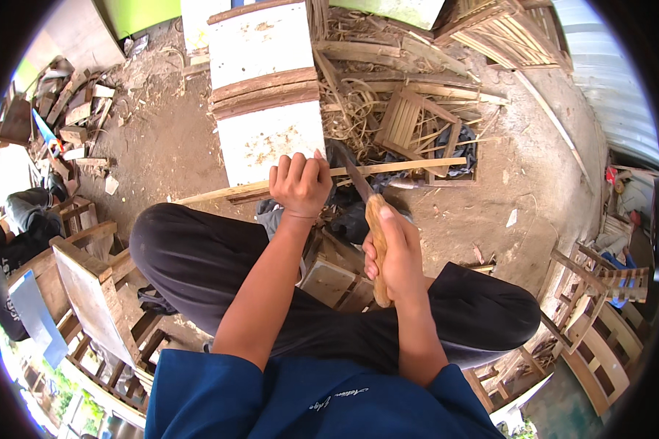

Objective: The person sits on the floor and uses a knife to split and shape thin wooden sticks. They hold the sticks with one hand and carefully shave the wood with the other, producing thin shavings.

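Observation:
My right hand (399, 256) is wrapped round the thick wooden handle of a knife (360, 181). Its dark blade points up and away, the edge close to or touching a long thin wooden strip (410, 165); which of the two I cannot tell. Fingers curled, my left hand (300, 183) grips that strip left of the blade. The strip runs crosswise over the near end of a white panel (267, 150) with brown wooden battens, which is strewn with wood crumbs. My crossed or bent legs lie below both hands.
Shavings and offcuts (359, 102) heap beyond the knife, beside a slatted wooden piece (403, 121). Scrap wood and a saw (46, 134) lie at the far left. Wooden frames (600, 344) stand at the right. Another person's dark-clothed leg (29, 208) shows at the left.

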`<state>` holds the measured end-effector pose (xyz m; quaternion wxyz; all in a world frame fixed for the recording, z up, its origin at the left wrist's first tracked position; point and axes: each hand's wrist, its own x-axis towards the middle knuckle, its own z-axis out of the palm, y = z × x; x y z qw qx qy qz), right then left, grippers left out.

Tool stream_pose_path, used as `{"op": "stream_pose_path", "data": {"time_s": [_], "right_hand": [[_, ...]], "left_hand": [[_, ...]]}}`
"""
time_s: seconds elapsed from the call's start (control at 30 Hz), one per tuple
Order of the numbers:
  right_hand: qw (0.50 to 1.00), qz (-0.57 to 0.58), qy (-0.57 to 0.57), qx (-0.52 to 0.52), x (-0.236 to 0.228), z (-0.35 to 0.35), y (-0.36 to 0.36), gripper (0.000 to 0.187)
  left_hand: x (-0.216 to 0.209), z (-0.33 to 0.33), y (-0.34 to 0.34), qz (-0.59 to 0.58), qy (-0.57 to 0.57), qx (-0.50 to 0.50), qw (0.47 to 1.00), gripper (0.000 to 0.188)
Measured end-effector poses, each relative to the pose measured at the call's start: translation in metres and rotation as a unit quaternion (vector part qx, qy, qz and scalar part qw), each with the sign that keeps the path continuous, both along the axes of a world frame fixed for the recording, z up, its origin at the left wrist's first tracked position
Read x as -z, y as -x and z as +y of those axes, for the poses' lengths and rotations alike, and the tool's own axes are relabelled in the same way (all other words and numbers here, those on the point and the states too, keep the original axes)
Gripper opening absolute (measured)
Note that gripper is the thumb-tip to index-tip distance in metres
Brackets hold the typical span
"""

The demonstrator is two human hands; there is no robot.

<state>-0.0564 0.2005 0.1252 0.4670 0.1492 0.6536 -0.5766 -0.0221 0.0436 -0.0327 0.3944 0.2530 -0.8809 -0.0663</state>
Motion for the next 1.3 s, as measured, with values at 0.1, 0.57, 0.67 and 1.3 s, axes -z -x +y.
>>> {"op": "stream_pose_path", "data": {"time_s": [0.1,0.57,0.67,1.3], "right_hand": [[0.999,-0.011,0.034,-0.006,-0.003,-0.004,0.0,0.042],[0.94,0.325,-0.034,-0.1,0.148,0.041,-0.089,0.044],[0.913,0.398,-0.045,-0.08,0.138,0.042,-0.088,0.032],[0.944,-0.105,0.272,0.155,0.007,-0.017,0.03,0.047]], "left_hand": [[0.002,0.001,0.0,0.011,0.01,-0.001,1.0,0.041],[0.006,0.002,-0.004,0.011,0.005,0.008,1.0,0.037],[0.006,0.002,-0.004,0.017,0.002,0.013,1.0,0.039],[0.007,0.003,-0.004,0.006,0.015,0.001,1.0,0.037]]}}
